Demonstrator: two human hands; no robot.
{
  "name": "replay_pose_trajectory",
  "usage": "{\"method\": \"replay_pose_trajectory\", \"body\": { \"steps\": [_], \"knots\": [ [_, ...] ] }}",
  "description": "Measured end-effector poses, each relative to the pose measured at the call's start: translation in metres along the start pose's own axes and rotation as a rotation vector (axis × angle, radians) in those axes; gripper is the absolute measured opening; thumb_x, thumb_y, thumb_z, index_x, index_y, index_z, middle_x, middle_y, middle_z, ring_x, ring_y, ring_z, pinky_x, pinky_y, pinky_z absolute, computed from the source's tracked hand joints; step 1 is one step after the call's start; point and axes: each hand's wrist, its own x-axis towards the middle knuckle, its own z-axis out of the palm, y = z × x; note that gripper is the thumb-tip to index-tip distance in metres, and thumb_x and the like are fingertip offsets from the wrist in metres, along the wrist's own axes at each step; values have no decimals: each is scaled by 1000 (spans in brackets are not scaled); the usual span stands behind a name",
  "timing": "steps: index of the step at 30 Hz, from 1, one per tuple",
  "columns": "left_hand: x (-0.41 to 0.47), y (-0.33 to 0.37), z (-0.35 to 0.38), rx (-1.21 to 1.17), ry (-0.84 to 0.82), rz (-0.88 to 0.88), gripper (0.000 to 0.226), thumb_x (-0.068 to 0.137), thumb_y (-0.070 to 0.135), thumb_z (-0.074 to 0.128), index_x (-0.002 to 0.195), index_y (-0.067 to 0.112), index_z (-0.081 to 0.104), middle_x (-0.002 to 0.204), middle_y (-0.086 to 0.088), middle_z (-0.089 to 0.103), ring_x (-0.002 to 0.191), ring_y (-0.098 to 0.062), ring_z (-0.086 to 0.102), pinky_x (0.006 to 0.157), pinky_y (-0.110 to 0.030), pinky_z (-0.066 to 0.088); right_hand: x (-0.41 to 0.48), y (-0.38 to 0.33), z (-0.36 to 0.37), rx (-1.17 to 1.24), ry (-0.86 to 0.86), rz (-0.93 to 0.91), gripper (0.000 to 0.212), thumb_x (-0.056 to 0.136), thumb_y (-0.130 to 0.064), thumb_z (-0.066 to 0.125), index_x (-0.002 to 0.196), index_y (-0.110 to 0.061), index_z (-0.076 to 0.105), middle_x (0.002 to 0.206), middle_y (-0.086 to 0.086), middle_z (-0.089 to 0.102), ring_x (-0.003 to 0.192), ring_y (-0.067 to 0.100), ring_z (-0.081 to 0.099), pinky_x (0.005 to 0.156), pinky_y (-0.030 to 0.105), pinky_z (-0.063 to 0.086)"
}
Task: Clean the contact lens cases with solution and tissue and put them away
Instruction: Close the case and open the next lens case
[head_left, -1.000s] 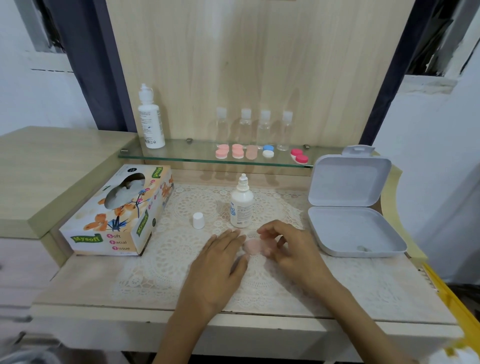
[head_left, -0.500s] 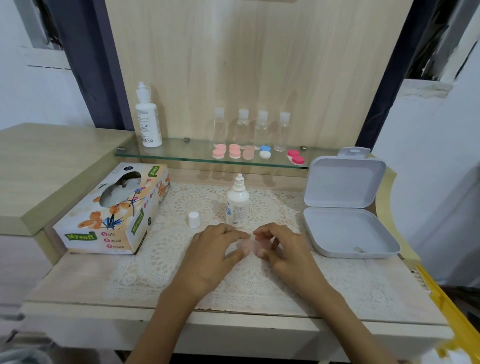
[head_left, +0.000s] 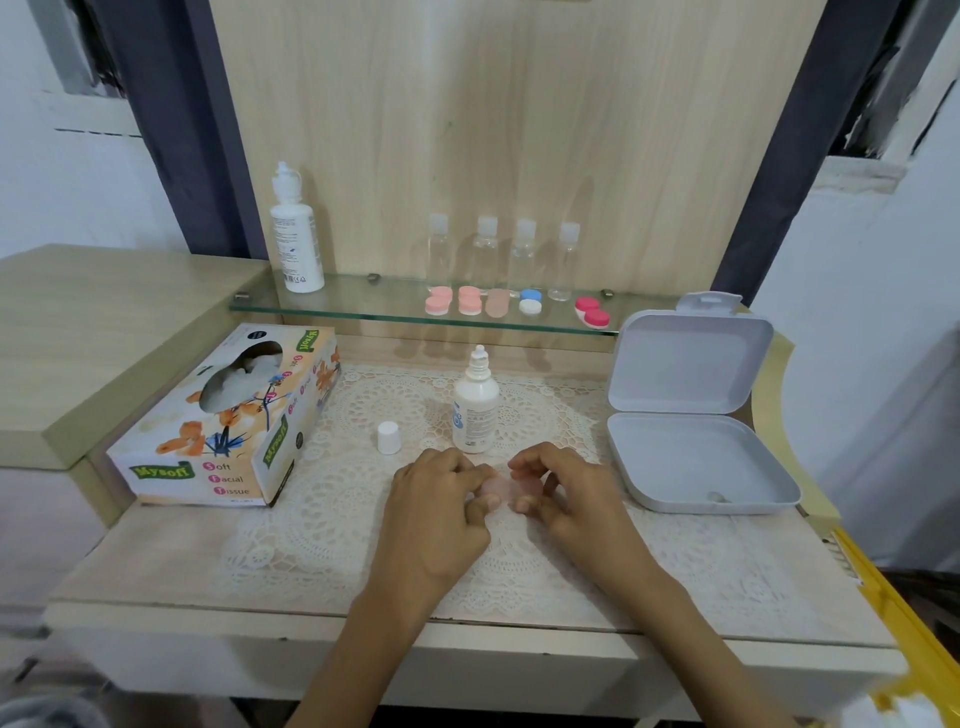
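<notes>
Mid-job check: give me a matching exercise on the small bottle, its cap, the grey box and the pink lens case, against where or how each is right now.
Things:
1. small bottle
2. white cap
3. grey box
4. pink lens case

States:
A. lid raised, at the far right
B. pinched between left hand and right hand
C. upright and uncapped on the lace mat
D. standing alone on the mat, left of the bottle

Pairs: 1-C, 2-D, 3-A, 4-B.
</notes>
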Motion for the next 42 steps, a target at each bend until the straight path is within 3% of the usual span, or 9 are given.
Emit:
{"method": "replay_pose_trajectory", "body": {
  "steps": [6, 11, 14, 18, 27, 32, 34, 38, 42],
  "knots": [
    [1, -1, 2, -4, 15, -43, 26, 84, 26, 66, 109, 20, 70, 91, 8, 59, 95, -11, 49, 81, -22, 34, -1, -4, -1, 39, -9, 25, 28, 76, -4, 72, 97, -20, 63, 90, -3, 65, 80, 8, 56, 71, 18, 44],
    [0, -2, 2, -47, 45, -89, 23, 78, 38, 70, 94, 23, 64, 86, 14, 52, 88, -5, 45, 69, -11, 31, -1, -4, -1, 76, -1, 24, 27, 76, -6, 72, 97, -20, 64, 89, -4, 65, 83, 6, 54, 70, 15, 43],
    [-1, -3, 4, -91, 21, -66, 36, 79, 43, 62, 110, 26, 56, 101, 16, 53, 99, -4, 47, 84, -15, 35, -2, -3, 0, 93, 3, 26, 26, 76, -7, 72, 96, -21, 63, 90, -3, 65, 81, 9, 55, 71, 23, 46],
    [-3, -2, 3, -18, -92, 27, 49, 80, 43, 40, 126, 33, 52, 117, 19, 49, 115, -2, 39, 98, -18, 17, -2, 0, 2, 107, 0, 43, 30, 75, -5, 72, 96, -24, 62, 88, -4, 65, 78, 11, 57, 71, 31, 49],
    [1, -8, 6, -104, -34, -43, 23, 80, 43, 66, 97, 28, 61, 97, 16, 53, 98, -5, 45, 89, -24, 34, -2, 1, 1, 101, -13, 51, 33, 75, -3, 71, 95, -27, 61, 91, -3, 65, 81, 10, 58, 72, 25, 48],
    [-1, -4, 3, -148, -100, 6, 43, 83, 30, 49, 126, 37, 48, 113, 28, 49, 112, 9, 34, 100, -17, 12, -3, -2, 2, 129, 9, 73, 35, 75, -1, 70, 91, -30, 61, 89, -4, 65, 76, 12, 57, 67, 22, 47],
    [-1, -5, 2, -167, -96, 15, 44, 86, 20, 56, 126, 37, 49, 111, 28, 49, 112, 6, 37, 101, -18, 15, -3, -2, 2, 127, 2, 71, 34, 75, -1, 70, 91, -29, 61, 89, -3, 65, 76, 13, 58, 66, 22, 48],
    [-1, -7, 1, -247, -56, -11, 40, 82, 21, 67, 118, 33, 56, 101, 25, 56, 104, -2, 47, 100, -36, 35, -3, -2, 1, 113, -8, 77, 32, 76, -2, 70, 93, -28, 61, 91, -4, 65, 77, 12, 57, 67, 19, 47],
    [-1, -6, 1, -268, -48, 0, 42, 82, 21, 67, 118, 37, 53, 102, 26, 55, 105, 1, 46, 100, -37, 36, -2, -1, 1, 107, -16, 73, 31, 75, -4, 72, 95, -26, 62, 91, -3, 65, 78, 12, 59, 70, 23, 48]
  ]
}}
